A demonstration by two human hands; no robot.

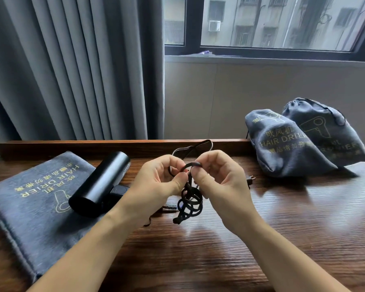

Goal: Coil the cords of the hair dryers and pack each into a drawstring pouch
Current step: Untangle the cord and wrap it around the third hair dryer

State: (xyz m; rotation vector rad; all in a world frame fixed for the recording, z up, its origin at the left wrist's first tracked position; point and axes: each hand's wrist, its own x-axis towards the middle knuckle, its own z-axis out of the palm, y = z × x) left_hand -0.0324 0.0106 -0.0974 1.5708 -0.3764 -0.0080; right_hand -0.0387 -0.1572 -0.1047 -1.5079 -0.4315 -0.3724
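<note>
Both my hands pinch the black cord [190, 192], left hand [160, 180], right hand [217, 178], above the desk [261, 218]. The hair dryer [101, 183] lies on a flat grey pouch [30, 199].

a dark wooden table [261, 239] with a strong grain fills the near part of the scene and catches pale reflections of daylight. a raised wooden ledge [72, 147] runs along its far edge. behind it on the left hang grey pleated curtains [72, 66]. to the right is a plain beige wall [261, 98] under a dark-framed window [272, 22], which looks out on a grey apartment building [282, 17].
</note>
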